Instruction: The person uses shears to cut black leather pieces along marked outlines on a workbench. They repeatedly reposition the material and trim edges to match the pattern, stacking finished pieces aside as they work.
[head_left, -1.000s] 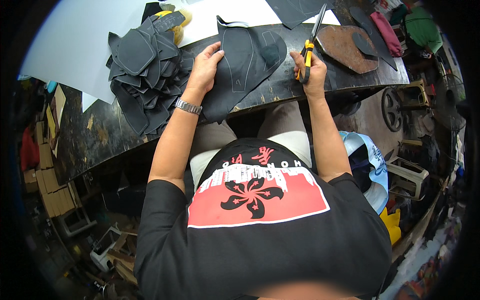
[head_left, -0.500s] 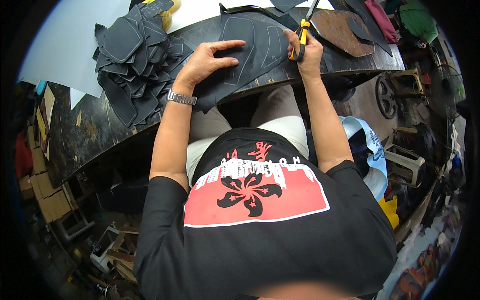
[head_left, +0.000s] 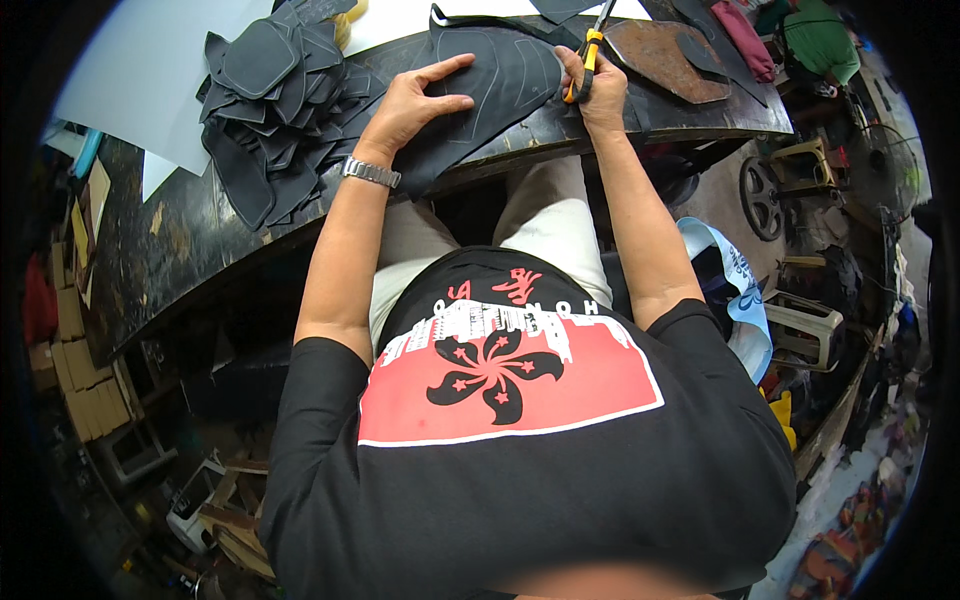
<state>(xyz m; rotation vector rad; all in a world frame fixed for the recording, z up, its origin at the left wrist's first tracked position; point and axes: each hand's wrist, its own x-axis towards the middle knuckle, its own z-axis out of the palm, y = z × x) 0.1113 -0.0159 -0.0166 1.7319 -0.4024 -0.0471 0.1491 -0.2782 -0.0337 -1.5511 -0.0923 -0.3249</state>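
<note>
A dark sheet of material (head_left: 500,75) with faint drawn outlines lies on the black worktable (head_left: 180,240). My left hand (head_left: 415,100), wristwatch on the wrist, presses flat on the sheet with fingers spread. My right hand (head_left: 600,85) grips yellow-handled scissors (head_left: 590,50) at the sheet's right edge, blades pointing away from me.
A heap of cut dark pieces (head_left: 275,100) lies left of the sheet. White paper (head_left: 150,80) covers the table's far left. A brown piece (head_left: 660,55) lies to the right. Cardboard stacks (head_left: 80,370) stand on the left, a wheel (head_left: 760,195) and clutter on the right.
The view has tilted down, so the table sits higher in the picture. My left hand has shifted right on the sheet and its fingers have spread. The scissors stay at the sheet's edge.
</note>
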